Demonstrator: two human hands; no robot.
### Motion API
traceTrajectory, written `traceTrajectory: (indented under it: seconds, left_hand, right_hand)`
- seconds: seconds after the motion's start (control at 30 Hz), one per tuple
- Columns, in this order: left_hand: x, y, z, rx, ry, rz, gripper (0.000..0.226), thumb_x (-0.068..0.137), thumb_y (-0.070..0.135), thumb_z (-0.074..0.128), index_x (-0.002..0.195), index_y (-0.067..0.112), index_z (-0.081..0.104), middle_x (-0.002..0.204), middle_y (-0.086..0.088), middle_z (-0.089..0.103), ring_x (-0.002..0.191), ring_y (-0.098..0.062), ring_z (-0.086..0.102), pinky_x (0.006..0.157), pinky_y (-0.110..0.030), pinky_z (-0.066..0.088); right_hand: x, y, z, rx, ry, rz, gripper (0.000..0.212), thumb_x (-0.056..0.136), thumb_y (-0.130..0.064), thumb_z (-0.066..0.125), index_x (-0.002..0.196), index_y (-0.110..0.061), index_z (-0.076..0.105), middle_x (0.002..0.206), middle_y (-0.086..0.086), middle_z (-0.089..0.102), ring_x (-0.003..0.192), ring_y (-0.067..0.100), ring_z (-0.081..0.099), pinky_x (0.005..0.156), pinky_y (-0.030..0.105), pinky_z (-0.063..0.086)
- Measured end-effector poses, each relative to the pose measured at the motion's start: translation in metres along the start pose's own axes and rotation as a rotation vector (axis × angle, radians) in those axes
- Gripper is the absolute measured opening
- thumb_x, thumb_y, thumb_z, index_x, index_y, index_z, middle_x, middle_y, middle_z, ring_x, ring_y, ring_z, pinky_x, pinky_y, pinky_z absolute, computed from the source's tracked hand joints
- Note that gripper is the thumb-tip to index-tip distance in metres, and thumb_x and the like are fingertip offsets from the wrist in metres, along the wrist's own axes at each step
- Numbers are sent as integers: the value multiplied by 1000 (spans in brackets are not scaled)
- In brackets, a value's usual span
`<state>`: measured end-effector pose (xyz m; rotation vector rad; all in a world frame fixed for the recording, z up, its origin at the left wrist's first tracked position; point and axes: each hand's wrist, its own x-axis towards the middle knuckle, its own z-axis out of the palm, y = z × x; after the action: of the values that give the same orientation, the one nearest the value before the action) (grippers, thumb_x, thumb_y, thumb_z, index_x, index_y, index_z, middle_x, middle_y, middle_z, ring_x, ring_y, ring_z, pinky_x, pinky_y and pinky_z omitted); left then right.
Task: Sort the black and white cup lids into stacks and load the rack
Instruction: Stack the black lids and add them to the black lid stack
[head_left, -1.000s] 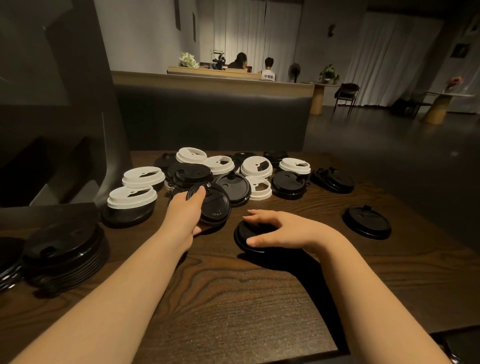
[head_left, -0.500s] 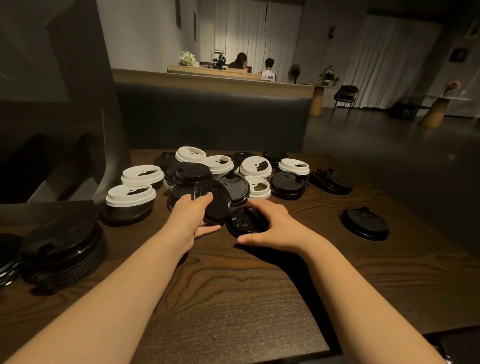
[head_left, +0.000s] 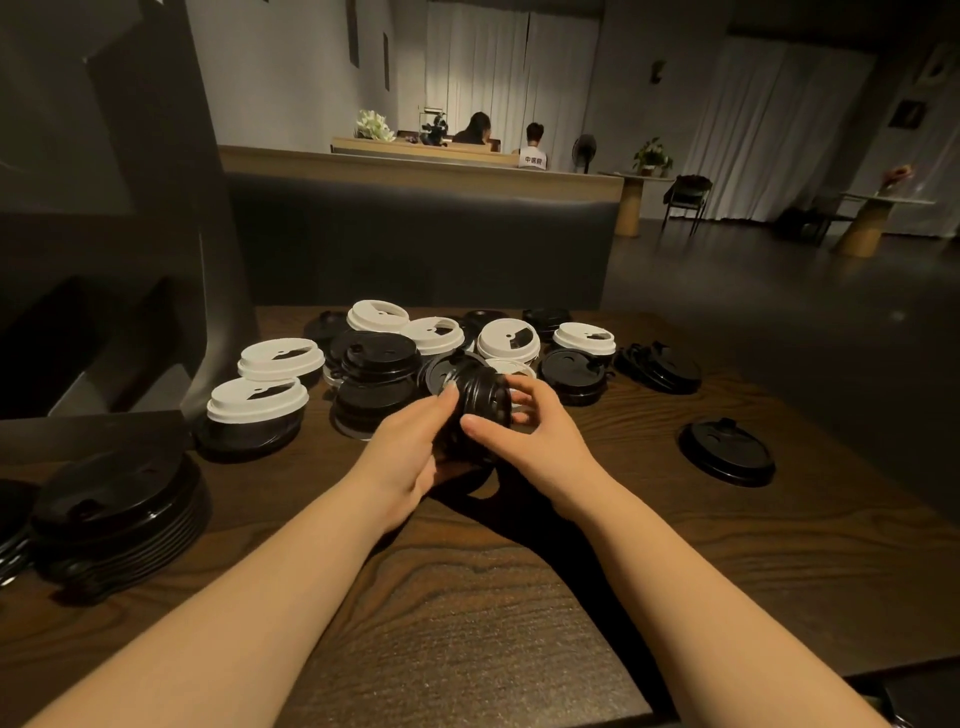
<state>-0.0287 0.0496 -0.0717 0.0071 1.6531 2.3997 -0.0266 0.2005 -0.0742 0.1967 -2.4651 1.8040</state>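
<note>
Both hands met over the middle of the dark wooden counter, holding a small bunch of black lids on edge between them. The left hand curled round the near left side of the bunch, its fingertips pressed against the lids' rims, while the right hand closed on the other side, thumb toward the person and fingers bent over the far face. The bunch was lifted off the counter, tilted so the rims showed as stacked ridges; how many lids it held could not be told. Just behind the hands lay the unsorted pile: white lids sat among and on top of black ones, some overlapping. Two more white lids rested on black lids at the left of the pile, one behind the other. A tall stack of black lids stood near the counter's left edge, well apart from the hands, with another dark stack partly cut off by the frame beside it. A single black lid lay flat on its own to the right, and a few loose black lids lay at the pile's far right. Behind the counter ran a dark padded bench back. Two people sat far off in the room.
</note>
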Motion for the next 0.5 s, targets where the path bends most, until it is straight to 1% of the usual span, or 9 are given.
traceTrajectory:
  seconds: [0.07,0.17,0.23,0.27,0.3,0.37,0.4,0.43,0.5]
  left_hand:
    - [-1,-4,3,31,-25,11,30,98,28,48,110,8,65,106,-12,72,104,-23,67,92,-42,52]
    - [-2,-7,4,41,-51,19,31,100,28,42,109,9,65,109,-11,71,111,-22,64,99,-42,48]
    - [-2,-7,2,32,-56,23,29,101,31,42,108,15,65,114,-8,70,118,-20,59,107,-43,41]
    - [-2,-7,2,23,-49,28,29,99,35,45,111,17,65,119,-6,68,123,-20,55,111,-44,36]
    - [-3,-6,2,25,-46,33,35,95,43,50,117,19,64,127,-5,63,130,-20,48,114,-46,31]
    - [-5,-5,3,29,-48,40,64,79,54,58,131,19,56,141,-5,52,140,-22,35,117,-49,23]
    - [-5,-5,3,32,-56,40,71,75,55,59,135,18,53,143,-5,50,141,-23,33,117,-49,22]
    - [-5,-5,2,37,-57,34,69,77,55,59,134,17,53,142,-6,51,140,-24,35,117,-49,23]
    - [-6,-4,3,49,-43,20,50,90,46,55,128,14,58,132,-8,59,132,-23,46,115,-48,28]
  right_hand:
    - [0,-1,2,49,41,32,65,73,-39,79,124,-27,41,110,-17,49,95,-3,50,75,13,45]
    - [-1,-1,2,22,92,27,73,71,-41,79,128,-24,38,122,-8,49,101,2,50,76,13,42]
    - [-4,-4,3,10,88,-5,78,72,-39,80,134,-25,35,124,-9,47,102,0,48,72,9,39]
    - [-4,-4,4,4,78,-16,81,73,-38,80,137,-26,33,124,-10,45,104,-1,46,71,7,37]
    - [-5,-5,4,0,70,-25,83,73,-37,79,140,-28,30,125,-12,43,107,0,44,71,5,35]
    - [-7,-6,6,-21,58,-40,83,73,-38,79,140,-30,30,128,-11,42,112,1,41,76,5,33]
    - [-7,-5,7,-40,64,-49,82,72,-39,79,138,-31,31,131,-9,43,115,2,42,81,8,35]
    - [-7,-4,7,-61,76,-53,82,71,-41,80,136,-31,32,134,-7,44,118,4,43,87,13,37]
    - [-8,-3,9,-110,101,-57,83,68,-44,81,134,-30,32,135,-4,45,120,8,44,94,21,38]
